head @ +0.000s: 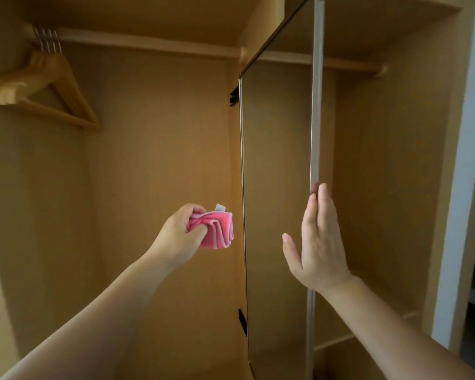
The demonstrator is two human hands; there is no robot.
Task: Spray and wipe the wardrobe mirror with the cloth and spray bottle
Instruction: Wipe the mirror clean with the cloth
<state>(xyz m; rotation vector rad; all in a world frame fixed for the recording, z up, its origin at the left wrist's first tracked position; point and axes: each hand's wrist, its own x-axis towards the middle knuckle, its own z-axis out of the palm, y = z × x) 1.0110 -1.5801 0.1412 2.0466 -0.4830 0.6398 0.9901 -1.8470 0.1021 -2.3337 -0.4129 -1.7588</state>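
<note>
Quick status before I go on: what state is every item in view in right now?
left hand: grips the cloth, off the glass.
cloth: folded, bunched in the grip, short of the mirror's edge.
right hand: fingers straight, flat against the door's edge frame.
mirror door: angled, reflecting the wardrobe interior; wet or dry, cannot tell.
hangers: bare, hanging on the rail.
spray bottle: not in view.

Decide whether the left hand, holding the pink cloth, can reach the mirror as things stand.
Probably yes: the left hand grips the cloth just beside the mirror, with nothing between them, while the right hand rests flat on the mirror's far edge.
</note>
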